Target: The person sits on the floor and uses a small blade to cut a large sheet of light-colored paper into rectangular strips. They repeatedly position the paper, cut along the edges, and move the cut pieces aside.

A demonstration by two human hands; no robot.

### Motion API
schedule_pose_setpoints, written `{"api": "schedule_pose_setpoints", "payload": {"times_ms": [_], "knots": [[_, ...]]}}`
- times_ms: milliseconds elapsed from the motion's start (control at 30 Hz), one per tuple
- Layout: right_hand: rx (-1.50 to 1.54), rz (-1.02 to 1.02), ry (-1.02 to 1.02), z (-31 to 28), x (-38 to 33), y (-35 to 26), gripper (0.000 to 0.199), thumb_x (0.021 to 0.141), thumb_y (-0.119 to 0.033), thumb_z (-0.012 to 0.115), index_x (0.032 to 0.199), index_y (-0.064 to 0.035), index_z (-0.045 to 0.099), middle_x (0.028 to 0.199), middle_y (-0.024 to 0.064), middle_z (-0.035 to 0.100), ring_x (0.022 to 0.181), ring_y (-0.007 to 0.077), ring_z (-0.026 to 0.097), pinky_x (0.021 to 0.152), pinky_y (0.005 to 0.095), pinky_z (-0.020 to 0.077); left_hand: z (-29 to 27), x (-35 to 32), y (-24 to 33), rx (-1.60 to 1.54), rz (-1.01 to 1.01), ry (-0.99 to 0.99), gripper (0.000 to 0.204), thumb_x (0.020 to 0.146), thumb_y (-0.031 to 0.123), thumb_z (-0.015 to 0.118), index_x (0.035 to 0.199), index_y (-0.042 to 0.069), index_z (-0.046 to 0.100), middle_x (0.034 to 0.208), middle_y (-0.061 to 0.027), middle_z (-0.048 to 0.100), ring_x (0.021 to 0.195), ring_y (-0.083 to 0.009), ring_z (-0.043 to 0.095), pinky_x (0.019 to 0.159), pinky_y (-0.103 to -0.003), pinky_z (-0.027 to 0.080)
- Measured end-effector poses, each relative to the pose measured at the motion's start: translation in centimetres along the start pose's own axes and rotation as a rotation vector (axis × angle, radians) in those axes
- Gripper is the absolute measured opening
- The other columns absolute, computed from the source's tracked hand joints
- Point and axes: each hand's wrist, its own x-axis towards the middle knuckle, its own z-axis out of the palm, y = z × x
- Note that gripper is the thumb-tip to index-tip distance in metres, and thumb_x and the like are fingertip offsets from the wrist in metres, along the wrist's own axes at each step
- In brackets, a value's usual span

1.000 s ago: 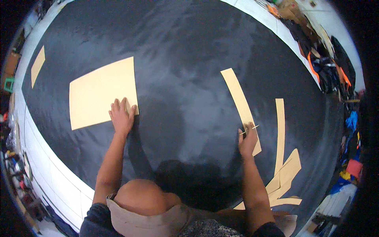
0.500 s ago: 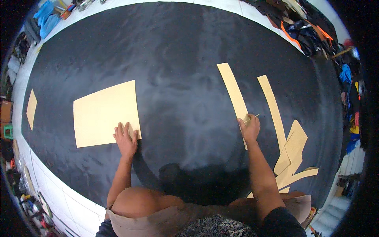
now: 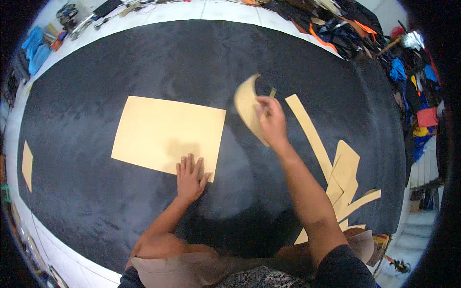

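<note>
My left hand [image 3: 190, 180] lies spread on the lower right part of a large tan four-sided card sheet [image 3: 163, 129], at its near edge. To the right of that sheet, my right hand [image 3: 272, 122] is closed on a tan card strip [image 3: 246, 103], raised off the black material and bent into a curve. A thin pale stick, perhaps a pen, also shows at this hand, blurred by motion. Just right of it lies another long tan strip [image 3: 309, 132]. Several overlapping tan pieces [image 3: 346, 165] rest beyond my right forearm.
A wide sheet of black material [image 3: 158, 62] covers the white tiled floor [image 3: 192, 14] beneath everything. One small tan piece [image 3: 27, 165] lies at its far left edge. Piled dark and coloured materials [image 3: 336, 36] stand at the back right, and a blue bag [image 3: 36, 50] at the back left.
The large card sheet has turned clockwise and shifted right along with my left hand. My right hand has lifted the strip off the black material and brought it left and farther away.
</note>
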Motion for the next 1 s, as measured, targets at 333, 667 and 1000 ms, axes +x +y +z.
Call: {"api": "schedule_pose_setpoints", "payload": {"times_ms": [333,667,1000], "knots": [[0.306,0.169,-0.254,4.0,1.4,4.8,0.024,0.096,-0.019,0.067,0.116,-0.0061,0.067,0.109,0.0117,0.067,0.101,0.0238,0.065,0.091,0.0378,0.0515,1.6,1.9,3.3,0.061,-0.004,-0.098,0.066,0.097,0.045,0.061,0.153,0.014,0.046,0.163,-0.0241,0.029,0.151,-0.0471,0.024,0.123,-0.061,0.016],[-0.563,0.151,-0.748,-15.7,-7.8,18.6,0.044,0.095,-0.028,0.067,0.131,-0.0036,0.059,0.137,0.0211,0.056,0.131,0.039,0.052,0.108,0.0507,0.042,-0.2,0.5,1.8,0.189,-0.015,-0.145,0.062,0.101,0.043,0.05,0.153,0.01,0.046,0.164,-0.0252,0.026,0.153,-0.0475,0.02,0.124,-0.06,0.012],[-0.692,0.502,-0.066,-33.8,-10.6,24.6,0.04,0.105,-0.023,0.053,0.136,0.0031,0.051,0.129,0.0314,0.056,0.121,0.0491,0.054,0.105,0.0503,0.0437,-5.2,5.2,3.4,0.046,-0.044,-0.521,0.063,0.103,0.044,0.055,0.153,0.009,0.041,0.162,-0.0271,0.026,0.15,-0.0499,0.021,0.121,-0.06,0.021]]}}
